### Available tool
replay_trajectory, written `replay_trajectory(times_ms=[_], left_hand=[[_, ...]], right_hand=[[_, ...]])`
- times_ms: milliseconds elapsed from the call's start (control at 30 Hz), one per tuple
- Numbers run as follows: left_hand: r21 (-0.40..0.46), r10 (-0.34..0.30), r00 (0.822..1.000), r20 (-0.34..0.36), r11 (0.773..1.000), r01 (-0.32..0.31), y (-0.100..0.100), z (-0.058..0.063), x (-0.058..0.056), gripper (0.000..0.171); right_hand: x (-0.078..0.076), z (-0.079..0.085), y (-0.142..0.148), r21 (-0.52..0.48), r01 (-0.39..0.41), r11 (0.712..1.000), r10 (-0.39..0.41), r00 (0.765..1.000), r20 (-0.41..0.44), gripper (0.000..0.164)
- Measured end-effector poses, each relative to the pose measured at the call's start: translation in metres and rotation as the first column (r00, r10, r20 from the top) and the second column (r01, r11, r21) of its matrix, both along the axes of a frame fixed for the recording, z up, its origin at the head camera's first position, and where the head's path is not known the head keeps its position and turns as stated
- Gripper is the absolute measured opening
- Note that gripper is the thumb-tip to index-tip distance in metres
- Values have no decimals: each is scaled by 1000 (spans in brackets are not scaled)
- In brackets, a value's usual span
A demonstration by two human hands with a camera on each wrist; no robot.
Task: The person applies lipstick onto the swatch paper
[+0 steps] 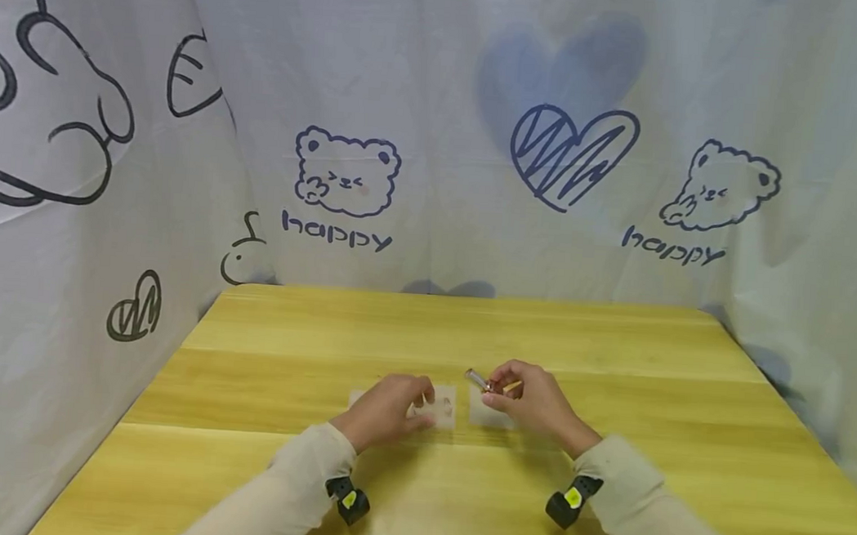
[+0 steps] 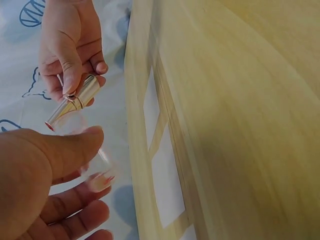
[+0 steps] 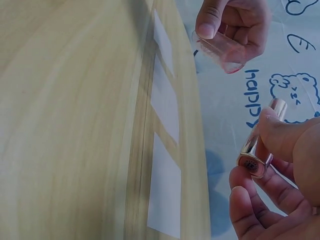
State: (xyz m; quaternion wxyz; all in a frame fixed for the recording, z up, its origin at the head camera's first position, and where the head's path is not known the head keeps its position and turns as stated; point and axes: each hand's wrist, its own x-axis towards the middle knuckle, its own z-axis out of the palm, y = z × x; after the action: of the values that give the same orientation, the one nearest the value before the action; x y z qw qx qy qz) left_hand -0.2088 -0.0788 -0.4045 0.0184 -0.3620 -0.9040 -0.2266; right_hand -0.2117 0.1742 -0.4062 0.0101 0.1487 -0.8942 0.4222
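My right hand (image 1: 538,401) grips a shiny metallic lipstick (image 2: 86,92) between thumb and fingers. Its narrower end shows red in the left wrist view, and its dark, dotted base faces the camera in the right wrist view. Opposite it, my left hand (image 1: 386,412) pinches a clear plastic cap (image 3: 220,52) with reddish marks near one end. Cap and lipstick are apart in the right wrist view. Both hands are raised over white paper cards (image 3: 165,190) that lie in a row on the wooden table.
A light wood table (image 1: 422,496) spreads under both forearms. White sheets (image 1: 440,80) printed with bears, hearts and the word "happy" hang behind and at the sides. Each wrist carries a small black camera (image 1: 567,505) on a strap.
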Motion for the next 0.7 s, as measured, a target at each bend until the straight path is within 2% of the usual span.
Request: replay_trajectory(times_ms=[200, 500, 700], left_hand=[[37, -9, 1000, 29, 999, 8, 0, -4, 2, 21], [30, -27, 998, 56, 999, 25, 4, -5, 1, 17], [15, -32, 995, 94, 999, 30, 4, -8, 4, 18]], right_hand=[[0, -5, -2, -21, 4, 1000, -4, 1000, 9, 19], [-1, -4, -2, -44, -7, 999, 7, 1000, 0, 19], [0, -6, -4, -49, 0, 999, 1, 1000, 25, 18]])
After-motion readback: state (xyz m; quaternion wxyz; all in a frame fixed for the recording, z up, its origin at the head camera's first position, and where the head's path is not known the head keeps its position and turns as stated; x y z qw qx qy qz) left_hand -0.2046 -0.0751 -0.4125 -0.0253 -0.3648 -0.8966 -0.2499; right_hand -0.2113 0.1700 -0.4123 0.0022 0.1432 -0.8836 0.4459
